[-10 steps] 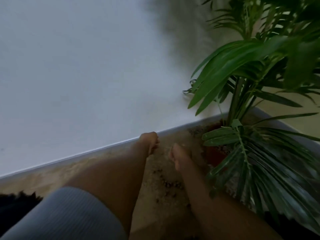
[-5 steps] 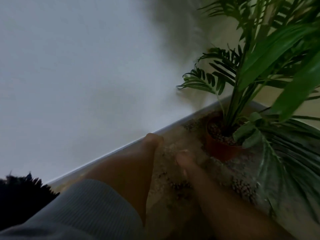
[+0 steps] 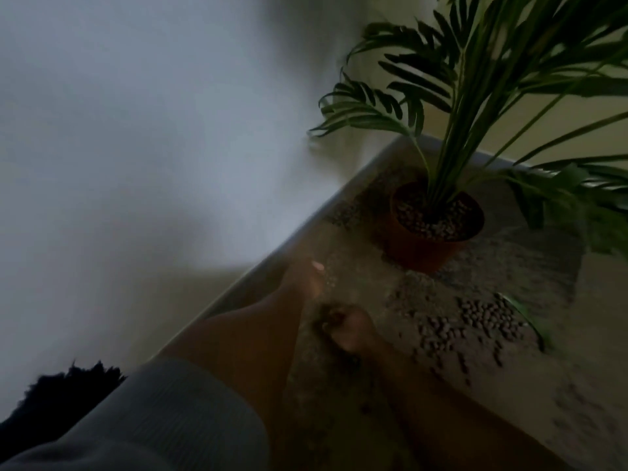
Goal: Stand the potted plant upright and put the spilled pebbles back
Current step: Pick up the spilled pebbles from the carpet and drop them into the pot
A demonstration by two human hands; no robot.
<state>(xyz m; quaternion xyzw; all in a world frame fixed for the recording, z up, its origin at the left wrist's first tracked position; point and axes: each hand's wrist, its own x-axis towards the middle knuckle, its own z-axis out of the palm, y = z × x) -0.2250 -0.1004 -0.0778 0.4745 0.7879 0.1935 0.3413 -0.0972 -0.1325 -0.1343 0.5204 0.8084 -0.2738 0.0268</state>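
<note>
From the head view, the frame was dim and blurred. The pot (image 3: 431, 229) stood upright on the floor (image 3: 560, 385) in the far right corner, close to the white skirting (image 3: 258, 270) that ran along the wall (image 3: 136, 130). Its palm fronds (image 3: 475, 96) rose up and out of the top right of the frame, and one low frond drooped left over the skirting. The pot's top was filled with brown pebbles (image 3: 431, 222) around the stems.

More pebbles lay spilled on the floor: a loose heap (image 3: 475, 321) nearer to you and right of your hands, with scattered ones trailing toward you, and a smaller patch (image 3: 346, 212) left of the pot by the skirting. A thin green leaf (image 3: 523, 317) lay on the floor just right of the heap.

Your left hand (image 3: 306, 277) reached far along the skirting, well short of the pot; one pale fingernail showed, but blur hid the fingers, so I cannot tell whether it was open or closed. Your right hand (image 3: 350, 328) was lower and nearer, just left of the heap, fingers curled in with what looked like pebbles at the fingertips, though the blur left that unsure. Your grey sleeve (image 3: 153, 419) filled the near left, with something dark and fuzzy (image 3: 68, 385) beyond it.
</note>
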